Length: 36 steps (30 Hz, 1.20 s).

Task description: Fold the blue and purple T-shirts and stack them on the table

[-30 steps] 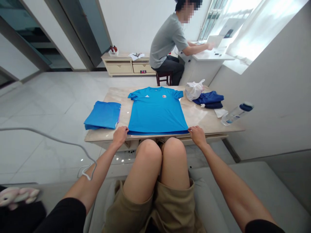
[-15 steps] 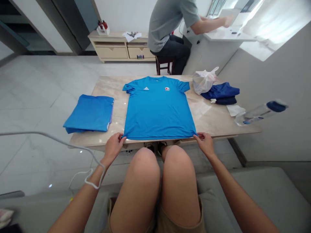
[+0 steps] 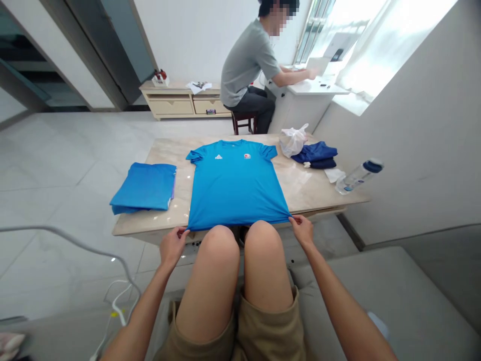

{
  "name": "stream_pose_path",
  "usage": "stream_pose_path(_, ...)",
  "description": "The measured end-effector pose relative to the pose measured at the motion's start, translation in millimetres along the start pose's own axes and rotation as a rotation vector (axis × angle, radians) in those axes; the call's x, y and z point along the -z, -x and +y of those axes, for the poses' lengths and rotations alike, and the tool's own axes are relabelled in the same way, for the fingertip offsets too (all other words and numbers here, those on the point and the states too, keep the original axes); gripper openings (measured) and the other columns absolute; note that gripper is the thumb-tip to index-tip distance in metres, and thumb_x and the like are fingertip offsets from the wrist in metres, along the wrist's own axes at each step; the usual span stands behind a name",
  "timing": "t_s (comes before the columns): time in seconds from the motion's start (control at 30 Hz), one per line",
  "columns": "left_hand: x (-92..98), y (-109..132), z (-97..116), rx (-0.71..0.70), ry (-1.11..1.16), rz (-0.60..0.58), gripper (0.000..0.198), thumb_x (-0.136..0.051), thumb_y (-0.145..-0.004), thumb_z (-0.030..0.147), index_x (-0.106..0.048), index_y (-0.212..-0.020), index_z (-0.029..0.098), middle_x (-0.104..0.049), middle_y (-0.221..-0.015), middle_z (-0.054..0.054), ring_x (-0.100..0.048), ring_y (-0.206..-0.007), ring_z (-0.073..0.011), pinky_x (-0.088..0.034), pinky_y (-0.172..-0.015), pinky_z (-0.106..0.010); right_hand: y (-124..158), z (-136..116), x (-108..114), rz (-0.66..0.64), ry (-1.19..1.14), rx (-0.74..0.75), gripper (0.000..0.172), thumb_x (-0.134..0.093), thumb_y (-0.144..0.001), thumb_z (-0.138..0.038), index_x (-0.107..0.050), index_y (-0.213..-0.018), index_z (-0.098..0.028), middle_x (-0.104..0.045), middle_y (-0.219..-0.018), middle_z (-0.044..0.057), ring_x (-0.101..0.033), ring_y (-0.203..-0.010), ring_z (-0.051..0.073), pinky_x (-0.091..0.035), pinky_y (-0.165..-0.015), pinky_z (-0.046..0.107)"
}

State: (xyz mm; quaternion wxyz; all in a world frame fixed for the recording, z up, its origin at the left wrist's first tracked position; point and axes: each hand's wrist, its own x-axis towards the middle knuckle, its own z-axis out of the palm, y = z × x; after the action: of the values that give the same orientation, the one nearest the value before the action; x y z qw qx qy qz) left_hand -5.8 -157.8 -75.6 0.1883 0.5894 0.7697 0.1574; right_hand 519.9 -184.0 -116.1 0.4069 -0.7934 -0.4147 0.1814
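Observation:
A blue T-shirt (image 3: 236, 185) lies spread front side up on the table, its collar at the far side and its hem at the near edge. Two small logos show on its chest. My left hand (image 3: 173, 246) pinches the hem's left corner, fingers closed on the cloth. At the hem's right corner, my right hand (image 3: 302, 229) is closed in the same kind of pinch. The hem is stretched between both hands, just past the table's front edge and close to my knees.
Left on the table (image 3: 176, 215) sits a folded blue garment (image 3: 145, 186). A plastic bag (image 3: 293, 140), dark blue cloth (image 3: 317, 154) and a water bottle (image 3: 358, 176) stand at the right. A pale cable (image 3: 75, 239) hangs at left. Another person (image 3: 250, 65) sits at a desk beyond.
The camera view has tilted up and shifted, showing more of the far room. Both hands still hold the hem corners, now pulled slightly toward me past the table's edge.

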Motion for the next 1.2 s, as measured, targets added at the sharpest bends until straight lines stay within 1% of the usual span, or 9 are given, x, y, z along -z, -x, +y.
stream_pose_path(0.2,-11.7,44,-36,0.069,0.079,-0.086,0.025,-0.065,-0.094,0.044,-0.08,-0.098,0.024,-0.085,-0.097,-0.009,-0.079,-0.095,-0.0316,-0.053,-0.076,-0.035,54,33,16,-0.093,-0.018,-0.007,0.054,-0.066,-0.072,-0.073,-0.077,-0.083,-0.021,-0.08,-0.075,0.015,-0.073,-0.07,0.032,-0.058,-0.071,0.044)
stream_pose_path(0.3,-13.0,48,-42,0.06,0.093,-0.11,0.022,-0.068,-0.09,0.042,-0.078,-0.097,0.024,-0.085,-0.1,-0.008,-0.08,-0.097,-0.0318,-0.057,-0.081,-0.037,68,45,18,-0.124,-0.018,-0.009,0.054,-0.066,-0.074,-0.072,-0.077,-0.088,-0.021,-0.08,-0.08,0.014,-0.072,-0.072,0.03,-0.059,-0.069,0.043)
stream_pose_path(0.47,-6.6,3,-7,-0.242,0.072,0.049,0.044,-0.057,-0.102,0.052,-0.075,-0.128,0.021,-0.081,-0.122,-0.013,-0.076,-0.115,-0.0337,-0.06,-0.103,-0.047,29,12,1,0.037,0.029,0.224,0.046,-0.057,-0.097,-0.055,-0.077,-0.113,-0.017,-0.08,-0.107,0.017,-0.072,-0.087,0.027,-0.062,-0.087,0.046)
stream_pose_path(0.6,-26.8,-55,44,-0.469,0.045,0.04,0.058,-0.042,-0.111,0.051,-0.064,-0.151,0.014,-0.066,-0.157,-0.019,-0.06,-0.148,-0.0349,-0.048,-0.125,-0.052,-25,-42,-47,-0.045,0.155,0.489,0.051,-0.048,-0.108,-0.049,-0.069,-0.139,-0.015,-0.075,-0.133,0.022,-0.069,-0.123,0.032,-0.055,-0.111,0.052)
stream_pose_path(0.7,-48.8,-87,77,-0.527,0.001,0.053,0.064,-0.037,-0.113,0.044,-0.051,-0.163,0.007,-0.046,-0.175,-0.022,-0.043,-0.164,-0.0352,-0.036,-0.135,-0.056,-53,-70,-79,-0.139,0.346,0.563,0.073,-0.044,-0.111,-0.056,-0.044,-0.168,-0.01,-0.051,-0.168,0.024,-0.046,-0.157,0.036,-0.04,-0.129,0.057)
stream_pose_path(0.77,-57.2,-99,92,-0.531,-0.024,0.1,0.063,-0.037,-0.113,0.04,-0.047,-0.167,0.009,-0.044,-0.176,-0.02,-0.038,-0.166,-0.0338,-0.029,-0.138,-0.058,-66,-79,-87,-0.137,0.472,0.56,0.08,-0.04,-0.112,-0.058,-0.03,-0.176,-0.01,-0.035,-0.18,0.022,-0.028,-0.169,0.037,-0.029,-0.135,0.06)
stream_pose_path(0.93,-61.6,-101,98,-0.549,-0.078,0.131,0.063,-0.037,-0.112,0.033,-0.044,-0.17,0.01,-0.043,-0.178,-0.016,-0.035,-0.168,-0.03,-0.025,-0.14,-0.055,-73,-73,-91,-0.119,0.597,0.566,0.08,-0.035,-0.113,-0.056,-0.028,-0.177,-0.01,-0.026,-0.184,0.02,-0.019,-0.172,0.036,-0.02,-0.137,0.062)
stream_pose_path(1.1,-70.3,-83,77,-0.498,-0.166,0.038,0.065,-0.036,-0.109,0.03,-0.045,-0.169,0.005,-0.043,-0.177,-0.019,-0.037,-0.168,-0.0317,-0.025,-0.14,-0.054,-44,-59,-108,-0.195,0.616,0.528,0.074,-0.033,-0.113,-0.05,-0.041,-0.172,-0.007,-0.033,-0.181,0.023,-0.026,-0.17,0.036,-0.026,-0.135,0.06)
stream_pose_path(1.2,-72.0,-61,67,-0.505,-0.208,0.044,0.066,-0.031,-0.11,0.031,-0.046,-0.168,0.004,-0.041,-0.178,-0.019,-0.036,-0.168,-0.0322,-0.024,-0.14,-0.053,-21,-57,-102,-0.194,0.6,0.522,0.07,-0.033,-0.113,-0.046,-0.043,-0.171,-0.01,-0.035,-0.18,0.021,-0.028,-0.17,0.036,-0.025,-0.135,0.061)
